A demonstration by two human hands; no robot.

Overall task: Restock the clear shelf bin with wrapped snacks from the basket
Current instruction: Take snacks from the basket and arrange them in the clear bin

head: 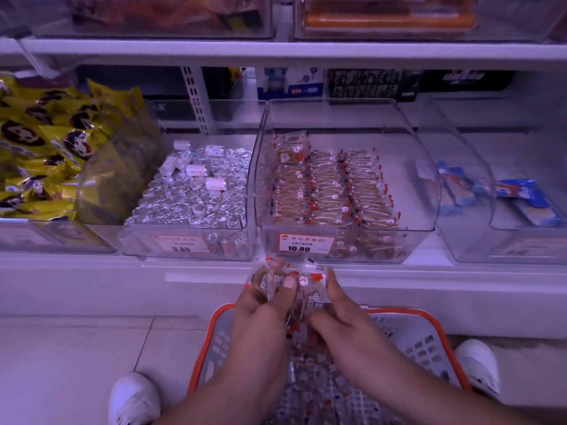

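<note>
Where both hands [270,305] meet, wrapped snacks [302,285] between fingers.

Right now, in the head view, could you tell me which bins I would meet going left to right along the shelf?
Bin of yellow packets → bin of silver-foil pieces → clear shelf bin with the wrapped snacks → bin of blue-wrapped bars.

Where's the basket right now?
In the head view, the basket sits on the floor at bottom centre, directly below the clear bin with the 10.80 tag, between the person's white shoes and under both hands holding snacks.
</note>
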